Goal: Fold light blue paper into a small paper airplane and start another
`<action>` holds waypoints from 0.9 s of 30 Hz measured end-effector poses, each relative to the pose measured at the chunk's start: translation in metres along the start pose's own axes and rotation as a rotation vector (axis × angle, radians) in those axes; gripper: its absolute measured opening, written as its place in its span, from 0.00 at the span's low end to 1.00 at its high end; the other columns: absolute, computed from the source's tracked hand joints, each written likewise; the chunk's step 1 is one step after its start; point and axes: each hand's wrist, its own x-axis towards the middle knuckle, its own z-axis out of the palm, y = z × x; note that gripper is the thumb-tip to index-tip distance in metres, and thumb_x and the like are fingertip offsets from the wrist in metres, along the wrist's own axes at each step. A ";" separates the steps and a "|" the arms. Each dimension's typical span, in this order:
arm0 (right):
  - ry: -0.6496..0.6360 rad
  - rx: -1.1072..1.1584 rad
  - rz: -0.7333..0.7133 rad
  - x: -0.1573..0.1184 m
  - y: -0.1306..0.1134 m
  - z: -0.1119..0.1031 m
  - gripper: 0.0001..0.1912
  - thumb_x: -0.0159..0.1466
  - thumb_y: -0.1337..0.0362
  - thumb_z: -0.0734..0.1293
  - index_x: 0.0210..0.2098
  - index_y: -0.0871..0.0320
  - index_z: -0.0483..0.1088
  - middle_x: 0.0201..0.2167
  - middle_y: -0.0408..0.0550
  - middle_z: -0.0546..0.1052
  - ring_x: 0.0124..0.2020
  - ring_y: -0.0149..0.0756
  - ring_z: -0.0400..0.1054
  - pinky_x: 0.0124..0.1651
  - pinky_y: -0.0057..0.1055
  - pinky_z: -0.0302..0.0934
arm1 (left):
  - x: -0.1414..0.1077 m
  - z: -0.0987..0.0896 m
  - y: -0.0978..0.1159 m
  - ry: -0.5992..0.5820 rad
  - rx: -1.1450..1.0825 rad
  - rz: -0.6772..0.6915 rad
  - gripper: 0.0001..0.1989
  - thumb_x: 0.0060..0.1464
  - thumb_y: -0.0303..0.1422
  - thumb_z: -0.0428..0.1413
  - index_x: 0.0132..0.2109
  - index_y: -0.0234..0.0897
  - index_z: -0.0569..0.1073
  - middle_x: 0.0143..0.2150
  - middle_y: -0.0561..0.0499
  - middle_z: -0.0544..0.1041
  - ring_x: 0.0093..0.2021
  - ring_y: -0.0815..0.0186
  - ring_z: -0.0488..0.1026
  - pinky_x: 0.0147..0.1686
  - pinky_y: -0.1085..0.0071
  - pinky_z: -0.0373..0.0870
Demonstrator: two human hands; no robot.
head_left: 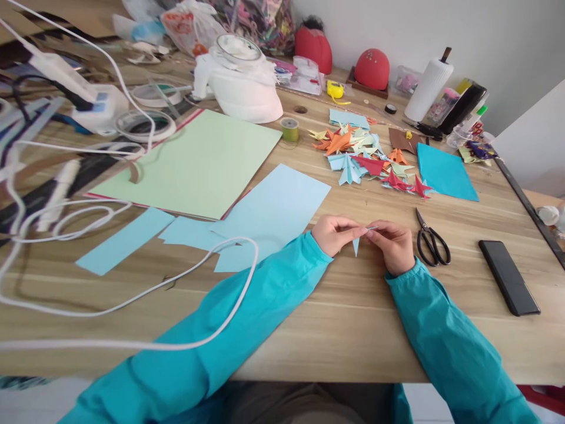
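Between my two hands is a small piece of folded light-blue paper, one pointed end hanging down. My left hand pinches it from the left, and my right hand pinches it from the right; the fingertips nearly meet and hide much of its shape. Just right of my right hand lie black-handled scissors, blades pointing away. Beyond my hands is a pile of folded paper pieces in orange, red, blue and pale green. Light-blue paper sheets lie left of my hands.
A phone lies at the right. A white cable loops across the left side and over my left sleeve. Pale green sheets, a thread spool and a turquoise square lie farther back. Bags and tape rolls crowd the far left.
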 end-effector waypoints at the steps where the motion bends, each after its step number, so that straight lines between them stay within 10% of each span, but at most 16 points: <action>1: 0.003 -0.002 0.005 0.000 0.000 0.000 0.04 0.48 0.66 0.74 0.26 0.55 0.76 0.25 0.42 0.78 0.25 0.29 0.70 0.29 0.27 0.67 | 0.000 0.000 -0.001 0.001 0.003 -0.002 0.13 0.42 0.39 0.61 0.29 0.32 0.79 0.23 0.50 0.76 0.25 0.70 0.68 0.25 0.74 0.64; 27: -0.045 -0.074 -0.014 -0.002 -0.004 0.001 0.06 0.54 0.61 0.70 0.28 0.56 0.76 0.23 0.43 0.77 0.25 0.31 0.70 0.31 0.30 0.67 | -0.002 0.000 0.005 0.055 -0.048 -0.003 0.06 0.39 0.32 0.61 0.23 0.32 0.77 0.20 0.52 0.73 0.20 0.73 0.65 0.20 0.76 0.60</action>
